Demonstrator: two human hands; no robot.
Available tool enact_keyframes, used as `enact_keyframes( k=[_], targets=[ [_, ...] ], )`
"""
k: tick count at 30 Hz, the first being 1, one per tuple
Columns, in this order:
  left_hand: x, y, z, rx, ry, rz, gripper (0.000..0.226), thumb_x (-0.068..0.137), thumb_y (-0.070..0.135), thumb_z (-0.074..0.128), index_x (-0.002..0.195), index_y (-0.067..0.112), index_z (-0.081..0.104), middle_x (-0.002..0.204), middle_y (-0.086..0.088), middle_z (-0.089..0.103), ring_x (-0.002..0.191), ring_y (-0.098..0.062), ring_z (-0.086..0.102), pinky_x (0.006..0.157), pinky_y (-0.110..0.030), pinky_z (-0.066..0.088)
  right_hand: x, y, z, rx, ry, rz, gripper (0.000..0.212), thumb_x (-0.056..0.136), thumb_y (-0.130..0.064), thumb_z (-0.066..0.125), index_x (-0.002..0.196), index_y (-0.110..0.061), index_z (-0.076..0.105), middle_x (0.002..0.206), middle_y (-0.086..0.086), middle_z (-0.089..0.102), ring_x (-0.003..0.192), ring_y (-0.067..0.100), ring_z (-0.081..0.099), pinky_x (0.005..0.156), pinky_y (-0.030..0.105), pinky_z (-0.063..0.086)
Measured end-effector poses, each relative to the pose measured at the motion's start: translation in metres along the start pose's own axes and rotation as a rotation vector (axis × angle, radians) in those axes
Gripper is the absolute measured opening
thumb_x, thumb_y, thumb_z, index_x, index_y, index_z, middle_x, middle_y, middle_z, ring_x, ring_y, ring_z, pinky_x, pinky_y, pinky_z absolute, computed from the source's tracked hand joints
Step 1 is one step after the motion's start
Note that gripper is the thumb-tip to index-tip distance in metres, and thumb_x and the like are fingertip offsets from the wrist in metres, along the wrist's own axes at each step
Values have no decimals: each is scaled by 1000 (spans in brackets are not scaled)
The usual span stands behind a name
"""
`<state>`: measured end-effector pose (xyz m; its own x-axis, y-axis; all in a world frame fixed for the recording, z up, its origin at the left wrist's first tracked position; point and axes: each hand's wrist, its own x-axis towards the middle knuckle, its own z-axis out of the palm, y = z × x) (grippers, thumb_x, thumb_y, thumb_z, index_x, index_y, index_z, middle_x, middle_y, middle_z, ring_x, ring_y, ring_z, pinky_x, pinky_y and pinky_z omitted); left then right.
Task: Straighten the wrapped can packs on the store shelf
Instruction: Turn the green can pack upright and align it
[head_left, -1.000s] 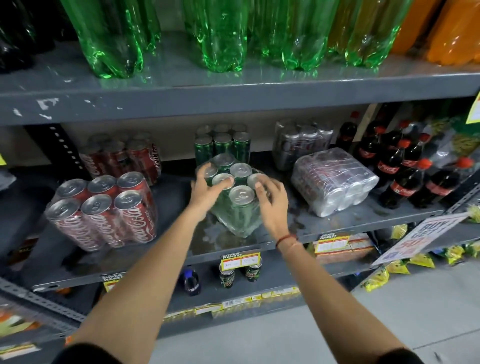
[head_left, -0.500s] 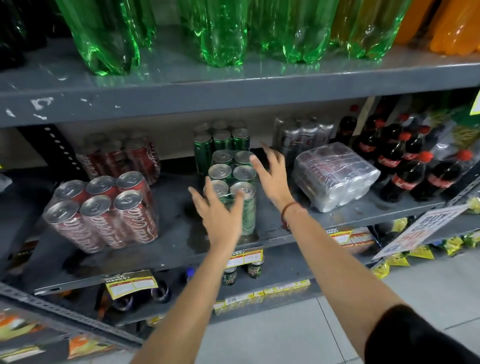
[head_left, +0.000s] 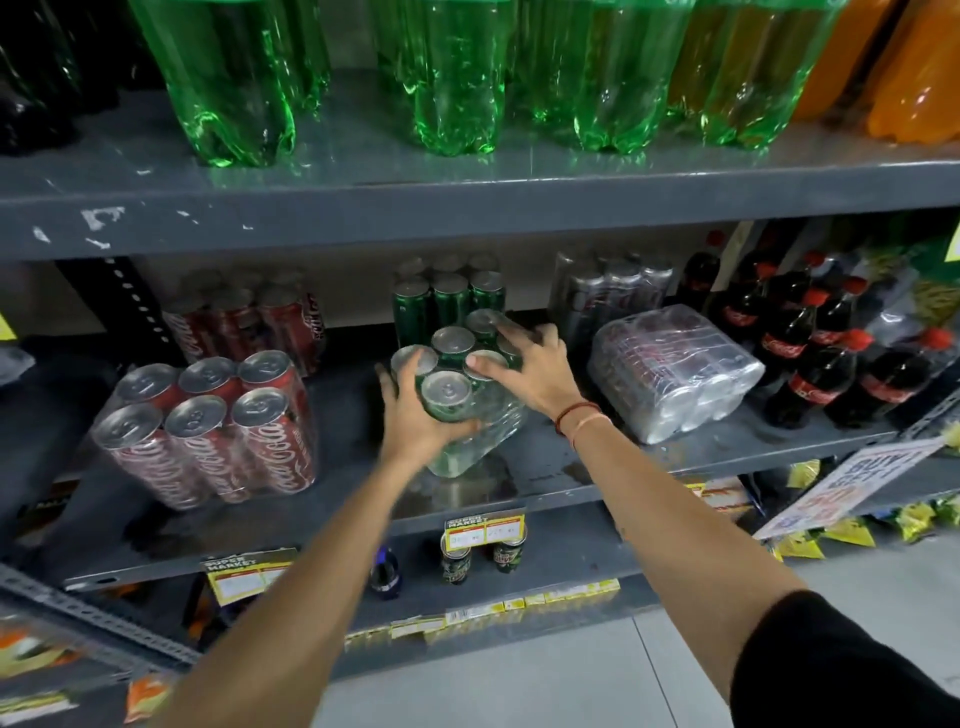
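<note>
A shrink-wrapped pack of green cans (head_left: 470, 410) sits tilted toward me at the middle of the grey shelf (head_left: 571, 467). My left hand (head_left: 415, 415) wraps around its front left corner. My right hand (head_left: 530, 369) lies on the can tops at its right side, fingers spread and pressing. A second green pack (head_left: 447, 299) stands upright behind it. A wrapped red cola can pack (head_left: 208, 426) leans toward me at the left. A silver can pack (head_left: 670, 374) lies on its side at the right, angled across the shelf.
More red cans (head_left: 244, 322) and silver cans (head_left: 608, 291) stand at the back. Small cola bottles (head_left: 810, 358) fill the shelf's right end. Large green bottles (head_left: 452, 78) stand on the upper shelf. Price tags (head_left: 483, 532) hang off the shelf edge; a promo sign (head_left: 852, 483) juts out at right.
Half a second ago both hands were off the green pack, fingers spread. Now both have closed back on it, and it tilts toward me again.
</note>
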<state>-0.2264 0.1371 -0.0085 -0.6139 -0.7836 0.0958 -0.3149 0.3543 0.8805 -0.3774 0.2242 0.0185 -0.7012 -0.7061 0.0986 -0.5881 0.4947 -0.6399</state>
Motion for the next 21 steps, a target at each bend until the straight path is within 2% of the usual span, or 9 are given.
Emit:
enact_keyframes(
  k=[2,5,8,11,14,16,18,20,21],
  targets=[
    [21,-4,-25,90,-166,39,115,47,30,92,142,29,28,151,-7,29,136,-25,33,109,-36,31,-19,-6,10,17,138,30,77,75,-67,61,137,-23,46,129,18,32,120,40,35,100,42,36],
    [41,-8,-42,115,-362,77,115,48,25,91,143,34,27,150,7,33,137,-15,31,111,-32,29,-42,-19,26,12,271,122,80,78,-67,56,142,-21,39,126,19,31,111,40,38,89,42,42],
    [45,-16,-43,99,-395,97,115,48,23,91,142,38,28,149,13,34,137,-12,30,111,-31,28,-50,-25,31,-7,297,181,80,80,-68,51,144,-23,34,129,19,28,111,39,35,77,39,41],
    [46,-16,-43,97,-402,106,115,48,23,91,142,39,27,145,19,32,138,-11,28,109,-29,27,-51,-28,28,-49,293,196,81,80,-69,49,145,-23,32,130,19,28,112,38,33,79,41,43],
    [46,-8,-46,110,-442,69,119,48,23,91,144,38,23,148,16,27,138,-10,25,110,-30,26,-50,-23,18,-25,201,169,81,80,-69,49,145,-24,31,132,21,28,119,41,31,88,44,41],
    [48,1,-50,151,-505,27,120,49,25,91,145,35,20,151,13,22,140,-13,23,112,-33,27,-49,-9,1,92,138,134,78,82,-67,49,146,-28,29,140,21,24,130,41,26,97,45,39],
    [51,17,-49,350,-495,-44,117,54,33,89,147,32,18,157,-1,15,144,-23,17,115,-42,24,-48,13,-24,166,217,79,74,84,-62,52,145,-27,32,141,20,26,135,38,24,103,44,34],
    [50,43,-38,535,-342,-81,110,60,38,84,148,27,18,157,-14,18,144,-35,15,114,-50,23,-45,40,-57,156,380,53,71,84,-58,55,142,-22,38,139,20,32,133,37,28,107,41,30],
    [46,59,-26,552,-243,-54,106,63,39,81,148,25,19,155,-17,24,142,-38,20,112,-50,26,-42,55,-74,137,447,61,71,83,-57,58,141,-20,41,137,20,34,131,37,30,108,40,28]
  ],
)
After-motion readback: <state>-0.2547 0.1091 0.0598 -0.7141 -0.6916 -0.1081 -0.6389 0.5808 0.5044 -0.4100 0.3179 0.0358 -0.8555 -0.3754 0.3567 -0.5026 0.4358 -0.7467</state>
